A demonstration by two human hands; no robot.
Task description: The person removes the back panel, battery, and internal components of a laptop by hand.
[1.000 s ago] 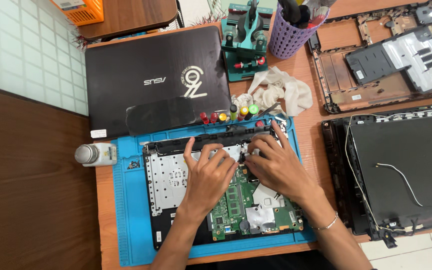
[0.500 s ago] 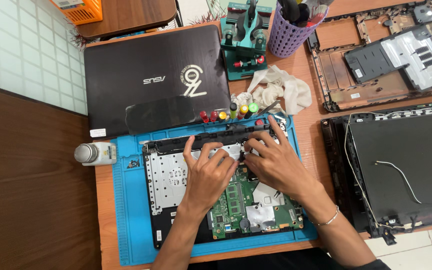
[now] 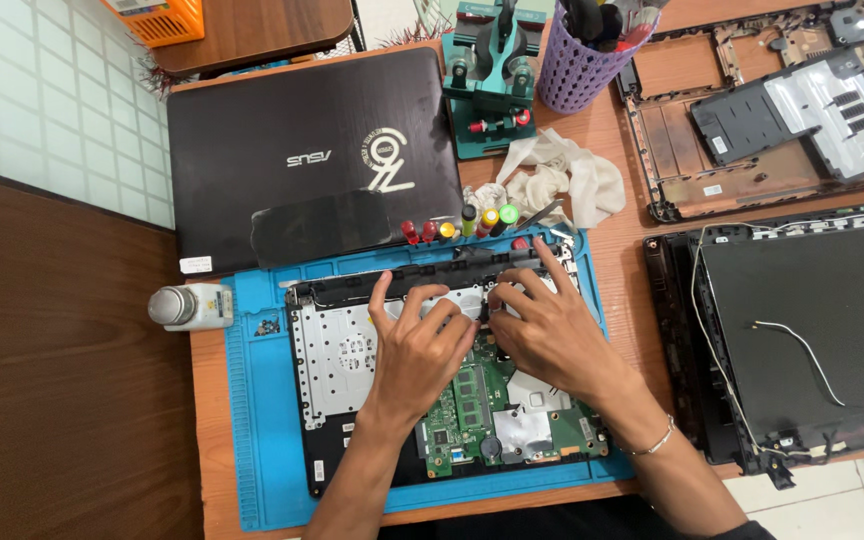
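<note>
On the blue mat [image 3: 252, 400], the opened laptop base [image 3: 352, 370] is laid with its long axis running left to right. Both hands are placed at its far edge, just below the black hinge strip [image 3: 402, 282]. The left hand [image 3: 417, 350] is laid flat, fingers spread, on the silver plate. The right hand [image 3: 552, 335] lies just beside it, its grip curled around a small part at the centre; whether anything is pinched cannot be told. The green circuit board [image 3: 467, 405] lies nearer the wrists.
</note>
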